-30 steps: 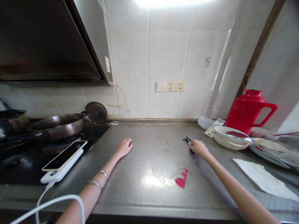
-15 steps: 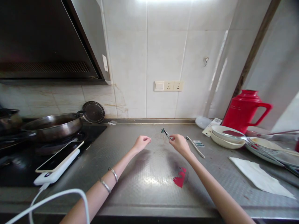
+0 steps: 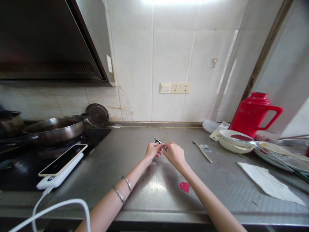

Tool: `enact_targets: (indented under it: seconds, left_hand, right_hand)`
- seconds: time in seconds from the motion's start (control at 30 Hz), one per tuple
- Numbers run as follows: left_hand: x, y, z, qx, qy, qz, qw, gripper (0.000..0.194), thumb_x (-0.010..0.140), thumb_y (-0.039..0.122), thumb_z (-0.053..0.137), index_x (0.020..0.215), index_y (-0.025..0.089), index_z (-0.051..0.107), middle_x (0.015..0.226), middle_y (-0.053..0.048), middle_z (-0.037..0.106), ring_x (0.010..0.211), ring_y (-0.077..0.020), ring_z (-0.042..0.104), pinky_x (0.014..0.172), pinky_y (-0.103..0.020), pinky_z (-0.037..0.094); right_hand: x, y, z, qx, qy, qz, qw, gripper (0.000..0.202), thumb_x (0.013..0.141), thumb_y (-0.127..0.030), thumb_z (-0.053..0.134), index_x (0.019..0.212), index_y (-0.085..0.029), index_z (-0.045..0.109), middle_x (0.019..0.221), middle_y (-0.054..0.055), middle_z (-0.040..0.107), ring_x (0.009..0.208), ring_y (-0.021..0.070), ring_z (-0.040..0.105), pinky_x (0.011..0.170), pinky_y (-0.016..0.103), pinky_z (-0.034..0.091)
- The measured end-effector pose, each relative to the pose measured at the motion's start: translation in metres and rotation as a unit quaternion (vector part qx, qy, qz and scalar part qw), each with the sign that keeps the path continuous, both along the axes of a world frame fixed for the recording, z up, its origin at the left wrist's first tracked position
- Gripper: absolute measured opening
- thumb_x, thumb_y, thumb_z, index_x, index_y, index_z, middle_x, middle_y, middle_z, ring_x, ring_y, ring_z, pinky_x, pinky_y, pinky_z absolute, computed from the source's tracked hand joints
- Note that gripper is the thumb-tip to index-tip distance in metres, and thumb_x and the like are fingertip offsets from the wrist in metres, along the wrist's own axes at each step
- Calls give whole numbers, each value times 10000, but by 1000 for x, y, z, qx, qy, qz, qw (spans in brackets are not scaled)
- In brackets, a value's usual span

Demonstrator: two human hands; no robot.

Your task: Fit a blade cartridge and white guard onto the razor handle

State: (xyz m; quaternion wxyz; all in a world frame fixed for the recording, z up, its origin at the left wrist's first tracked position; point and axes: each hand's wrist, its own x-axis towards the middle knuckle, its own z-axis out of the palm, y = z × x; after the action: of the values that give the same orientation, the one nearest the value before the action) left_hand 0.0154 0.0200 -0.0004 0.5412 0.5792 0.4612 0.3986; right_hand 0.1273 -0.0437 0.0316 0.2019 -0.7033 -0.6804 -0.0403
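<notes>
A small dark razor-like tool (image 3: 157, 141) is held above the steel counter (image 3: 135, 141), its head pointing up and left. My left hand (image 3: 154, 150) has its fingers pinched on it near the head. My right hand (image 3: 174, 153) is closed around the handle side, its fingertips touching those of my left hand. To the right lies a pale thin stick (image 3: 202, 151) with a dark end, beside a small clear packet (image 3: 205, 148). A red patch (image 3: 184, 187) shows on the counter below my right hand.
On the left, a steel pan (image 3: 56, 129) sits on the black stove, with a phone (image 3: 63, 160) on a white power bank and a looping cable. At right are a red thermos (image 3: 251, 114), stacked bowls (image 3: 235, 145) and a white napkin (image 3: 267, 183).
My right hand has moved left with the tool, and my left hand has moved slightly right to meet it. The fingers of my left hand have closed on the tool.
</notes>
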Motion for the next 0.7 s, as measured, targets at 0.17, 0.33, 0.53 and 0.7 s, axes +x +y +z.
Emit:
enact_targets:
  seconds: [0.17,0.33,0.53,0.7]
  left_hand:
    - [-2,2,-1,-31,-22,-7,999,363,679,459,615,664,97,597,614,-31,590,457,-80,525,379,-183,398]
    - [-7,10,1,33,126,-18,991,331,765,409,504,655,108,589,619,-42,614,483,-85,555,409,-169,425]
    - [-22,43,5,76,303,-7,950,250,714,303,514,561,111,562,516,-40,587,435,-116,557,413,-196,435]
    - [-39,64,11,119,455,-14,882,173,636,261,567,567,108,609,514,-92,616,500,-196,613,507,-269,468]
  right_hand:
    - [-6,-1,0,3,-6,8,1000,239,816,-335,478,924,-225,660,908,71,622,751,168,613,580,213,375]
    - [-4,-5,3,-13,27,47,998,282,827,-397,456,921,-233,666,903,66,644,808,179,610,647,231,395]
    - [20,-9,11,-15,54,22,998,283,801,-362,455,935,-252,679,869,37,683,829,183,612,646,224,384]
    - [61,-8,8,-27,62,-21,997,273,775,-339,466,868,-246,705,808,45,697,788,192,626,586,219,363]
